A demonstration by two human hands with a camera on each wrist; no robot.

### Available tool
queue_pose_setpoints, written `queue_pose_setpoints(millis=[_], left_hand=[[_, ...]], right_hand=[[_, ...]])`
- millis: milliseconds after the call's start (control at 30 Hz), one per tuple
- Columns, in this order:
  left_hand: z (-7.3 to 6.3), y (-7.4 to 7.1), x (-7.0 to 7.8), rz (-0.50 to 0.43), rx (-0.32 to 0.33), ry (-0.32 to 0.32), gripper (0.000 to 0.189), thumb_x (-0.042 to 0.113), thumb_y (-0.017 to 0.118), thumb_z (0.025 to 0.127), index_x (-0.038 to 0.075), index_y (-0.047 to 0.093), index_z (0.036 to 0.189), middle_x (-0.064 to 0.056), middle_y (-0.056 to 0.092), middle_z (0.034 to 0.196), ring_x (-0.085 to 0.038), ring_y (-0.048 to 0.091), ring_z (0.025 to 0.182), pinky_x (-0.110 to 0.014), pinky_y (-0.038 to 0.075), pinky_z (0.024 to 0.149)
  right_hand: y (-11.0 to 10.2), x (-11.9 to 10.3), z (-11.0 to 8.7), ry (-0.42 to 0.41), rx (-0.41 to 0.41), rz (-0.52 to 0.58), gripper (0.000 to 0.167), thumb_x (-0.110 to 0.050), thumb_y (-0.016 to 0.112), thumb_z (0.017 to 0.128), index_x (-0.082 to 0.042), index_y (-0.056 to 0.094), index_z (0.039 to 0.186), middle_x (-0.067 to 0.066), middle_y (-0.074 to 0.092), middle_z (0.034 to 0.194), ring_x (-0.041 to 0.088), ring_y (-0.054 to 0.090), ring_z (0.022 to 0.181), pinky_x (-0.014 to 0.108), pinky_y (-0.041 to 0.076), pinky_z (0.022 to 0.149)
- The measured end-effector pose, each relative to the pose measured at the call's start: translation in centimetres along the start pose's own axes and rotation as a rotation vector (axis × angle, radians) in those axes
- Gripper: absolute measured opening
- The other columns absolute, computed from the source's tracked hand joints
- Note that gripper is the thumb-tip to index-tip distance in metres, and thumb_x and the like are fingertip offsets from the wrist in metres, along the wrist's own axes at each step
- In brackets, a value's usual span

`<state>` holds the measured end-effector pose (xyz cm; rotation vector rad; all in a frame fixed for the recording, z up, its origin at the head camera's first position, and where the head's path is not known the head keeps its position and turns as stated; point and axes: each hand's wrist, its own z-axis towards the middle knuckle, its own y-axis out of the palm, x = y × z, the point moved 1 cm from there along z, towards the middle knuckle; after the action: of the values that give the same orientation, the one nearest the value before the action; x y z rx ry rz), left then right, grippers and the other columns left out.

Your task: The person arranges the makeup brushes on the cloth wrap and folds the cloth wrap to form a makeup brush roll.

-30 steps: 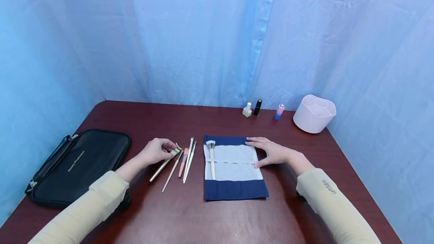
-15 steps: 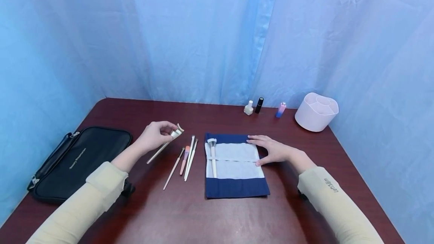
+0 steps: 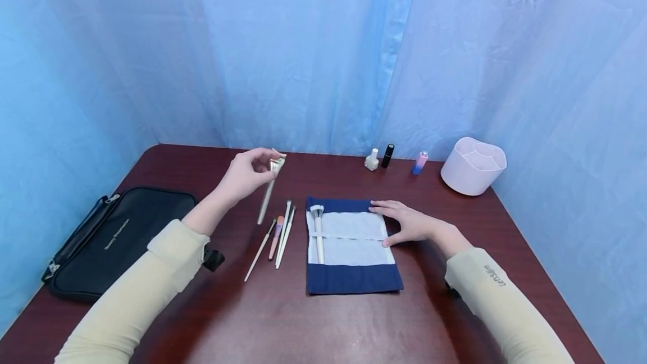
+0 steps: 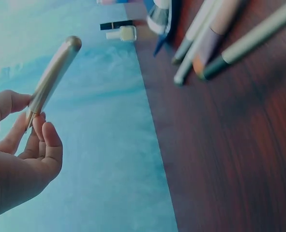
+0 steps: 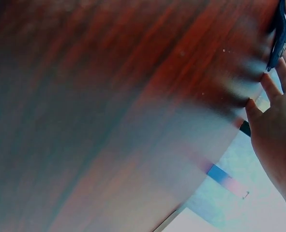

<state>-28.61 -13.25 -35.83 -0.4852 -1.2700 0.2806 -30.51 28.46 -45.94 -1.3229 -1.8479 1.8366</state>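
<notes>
Gold-handled tool (image 3: 266,202) hangs pinched between thumb and fingers of left hand (image 3: 247,176); right hand (image 3: 408,223), thumb and fingers apart, touches right edge of blue-and-white cloth (image 3: 354,280).

The right sleeve (image 3: 492,296) bears dark lettering that runs along the forearm and seems to read "Letsslim". Across the black case (image 3: 146,235) goes a slanting line of small gold script; its first word looks like "Beauty", the rest is too blurred to read.
</notes>
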Motion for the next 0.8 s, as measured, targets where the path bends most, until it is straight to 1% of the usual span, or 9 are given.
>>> queue_pose_setpoints(millis=[200,300,433,633,700,800], left_hand=[[1.2,1.8,1.0,-0.088,0.061,0.033,0.035,0.011,0.069,0.085,0.015,0.064,0.119,-0.006,0.065,0.108,-0.02,0.057,0.083,-0.03,0.047,0.067],[1.8,2.9,1.2,-0.105,0.086,0.041,0.036,0.013,0.071,0.084,0.018,0.064,0.12,-0.004,0.065,0.108,-0.019,0.059,0.085,-0.031,0.05,0.07],[2.8,4.5,1.2,-0.122,0.095,0.05,0.036,0.016,0.071,0.085,0.02,0.063,0.12,-0.002,0.064,0.108,-0.019,0.06,0.086,-0.032,0.051,0.071],[4.0,6.8,1.2,-0.135,0.07,0.085,0.036,0.015,0.069,0.086,0.018,0.061,0.121,-0.004,0.063,0.107,-0.02,0.06,0.085,-0.033,0.052,0.07],[4.4,7.6,1.0,-0.138,0.055,0.097,0.036,0.013,0.069,0.086,0.017,0.061,0.121,-0.006,0.062,0.107,-0.02,0.061,0.084,-0.033,0.052,0.069],[5.0,8.7,0.4,-0.146,0.032,0.107,0.036,0.013,0.069,0.086,0.018,0.061,0.121,-0.006,0.06,0.11,-0.02,0.061,0.084,-0.032,0.052,0.069]], right_hand=[[0.1,0.1,0.0,-0.029,0.051,-0.018,0.094,-0.063,0.07,0.072,-0.02,0.033,0.148,0.001,0.024,0.155,0.026,0.022,0.14,0.057,0.026,0.108],[0.2,0.3,-0.2,-0.04,0.08,-0.048,0.094,-0.064,0.069,0.072,-0.019,0.034,0.147,0.003,0.026,0.154,0.028,0.023,0.138,0.058,0.027,0.106],[0.2,0.3,-0.2,-0.051,0.107,-0.06,0.094,-0.064,0.069,0.072,-0.017,0.036,0.146,0.006,0.028,0.152,0.029,0.025,0.136,0.059,0.027,0.105],[0.1,0.1,-0.2,-0.032,0.093,-0.055,0.094,-0.066,0.068,0.071,-0.02,0.036,0.146,0.004,0.028,0.153,0.028,0.025,0.136,0.058,0.028,0.106],[0.1,0.1,-0.3,-0.023,0.082,-0.054,0.094,-0.066,0.068,0.071,-0.02,0.035,0.147,0.004,0.027,0.153,0.028,0.025,0.137,0.058,0.028,0.106],[0.1,0.1,-0.4,-0.015,0.079,-0.047,0.094,-0.065,0.069,0.071,-0.02,0.035,0.146,0.003,0.027,0.153,0.028,0.024,0.137,0.057,0.028,0.106]])
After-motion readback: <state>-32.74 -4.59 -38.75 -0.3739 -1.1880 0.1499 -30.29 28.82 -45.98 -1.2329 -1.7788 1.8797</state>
